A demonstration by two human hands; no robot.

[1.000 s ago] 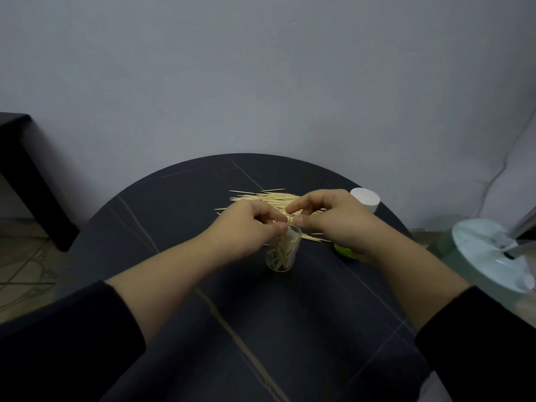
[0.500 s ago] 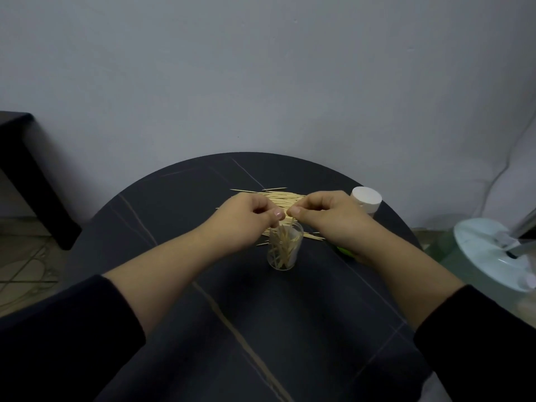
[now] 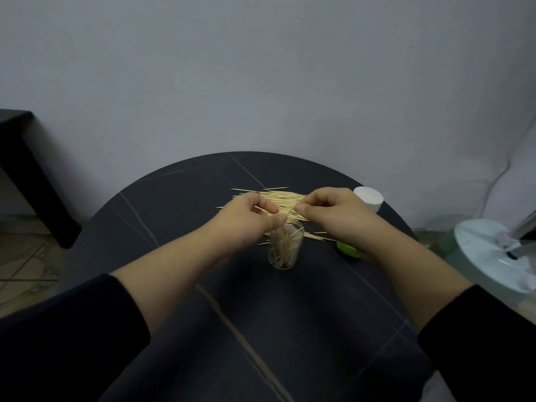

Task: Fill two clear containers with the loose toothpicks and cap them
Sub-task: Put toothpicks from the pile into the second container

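Right in the middle of the dark round worktop (image 3: 203, 329) stands a clear container (image 3: 300, 242). It is upright and open at the top. Some toothpicks (image 3: 285, 248) lean inside it and fill it only part way.

Just above its mouth the two hands meet. The left hand (image 3: 249, 220) has its thumb and fingers curled, and its grip pinches one end of a thin toothpick (image 3: 293, 209). The right hand (image 3: 333, 216) pinches the other end between thumb and first finger, so its grip is closed on it too.

Behind the hands lies the pile of loose toothpicks (image 3: 275, 196), flat on the worktop, most of them pointing sideways. A few more lie just beside the container on its right.

A white cap (image 3: 368, 198) sits near the far right edge, behind the right hand. A green cap (image 3: 348, 249) peeks out from under the right wrist, and most of it is hidden. Both arms wear dark sleeves (image 3: 72, 329).

Off the worktop on the right is a pale round stand (image 3: 487, 256), with a white wire (image 3: 493, 184) on the wall behind it. On the left is a dark piece of furniture (image 3: 23, 169) by the gray wall (image 3: 261, 82).
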